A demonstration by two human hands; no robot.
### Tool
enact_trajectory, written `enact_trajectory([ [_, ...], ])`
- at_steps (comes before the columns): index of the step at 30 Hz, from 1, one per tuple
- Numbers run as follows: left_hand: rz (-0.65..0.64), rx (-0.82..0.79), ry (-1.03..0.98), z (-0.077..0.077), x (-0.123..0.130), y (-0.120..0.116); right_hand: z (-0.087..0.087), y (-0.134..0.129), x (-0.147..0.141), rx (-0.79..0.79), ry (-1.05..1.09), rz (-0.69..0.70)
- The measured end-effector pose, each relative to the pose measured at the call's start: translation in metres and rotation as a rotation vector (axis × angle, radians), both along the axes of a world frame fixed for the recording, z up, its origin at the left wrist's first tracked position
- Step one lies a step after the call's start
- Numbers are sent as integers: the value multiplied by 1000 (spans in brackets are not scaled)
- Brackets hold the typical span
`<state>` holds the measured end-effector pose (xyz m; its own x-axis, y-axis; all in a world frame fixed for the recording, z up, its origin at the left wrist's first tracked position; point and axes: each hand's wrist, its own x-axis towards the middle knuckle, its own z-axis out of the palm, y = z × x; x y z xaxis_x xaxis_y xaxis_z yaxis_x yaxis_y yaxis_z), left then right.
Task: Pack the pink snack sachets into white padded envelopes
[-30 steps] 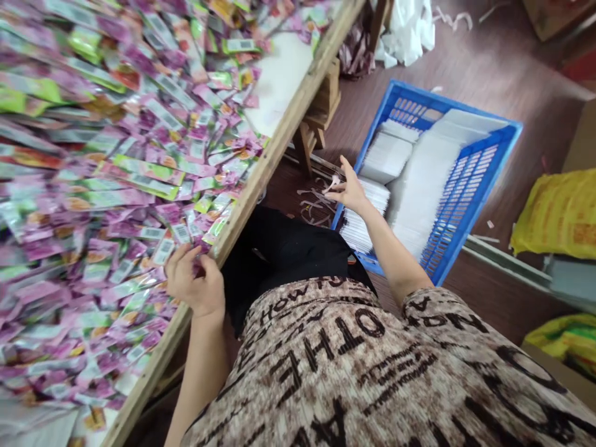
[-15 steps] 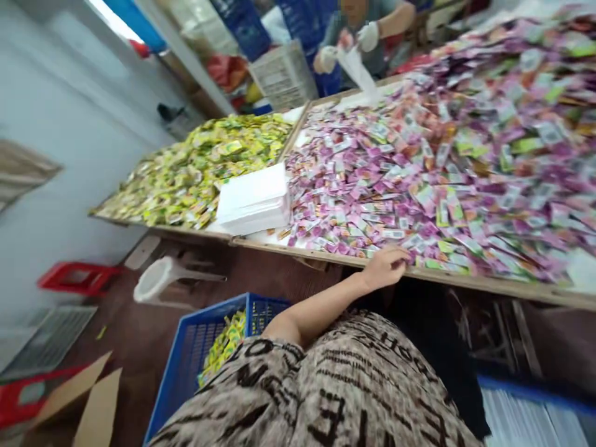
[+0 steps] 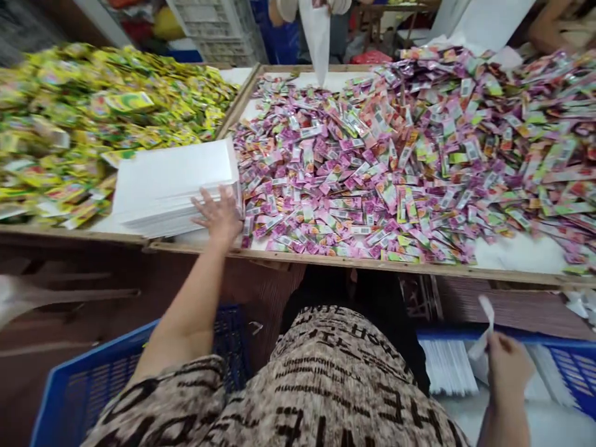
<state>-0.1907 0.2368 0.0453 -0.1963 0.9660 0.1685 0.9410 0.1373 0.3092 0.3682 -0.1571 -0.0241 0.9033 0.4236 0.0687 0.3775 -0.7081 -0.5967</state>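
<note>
My left hand [image 3: 218, 214] rests with spread fingers on the front right edge of a stack of white paper bags or sheets [image 3: 174, 174]; I cannot tell which they are. That stack lies over the wooden divider at the table's front. At lower right, my right hand [image 3: 510, 366] pinches a thin white strip [image 3: 487, 313] that looks like paper. Below this hand a blue crate [image 3: 570, 372] holds upright bundles of white paper-like pieces [image 3: 449, 366]. Small pink and purple packets [image 3: 326, 180] are heaped to the right of the stack.
Yellow-green packets [image 3: 125, 102] fill the left section of the table, behind and beside the stack. A wooden rim [image 3: 372, 264] runs along the front. Another blue crate [image 3: 84, 379] stands by my left side. Across the table, a person's gloved hands [image 3: 286, 9] hold a white bag [image 3: 316, 43].
My left hand has moved left from the table rim onto the white stack. My right hand has come into view with the white strip. The view has turned and come closer to the table.
</note>
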Motion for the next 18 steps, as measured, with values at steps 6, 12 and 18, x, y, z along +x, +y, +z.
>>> enact_trajectory([
  [6, -143, -37, 226, -6, -62, 24, 36, 143, 0, 337, 12, 291],
  [12, -213, 364, 31, -28, -36, 1, 93, 253, 8, 349, 28, 488],
  [18, -583, 524, -252, -60, 87, -96, 75, 147, -7, -51, 364, 905],
])
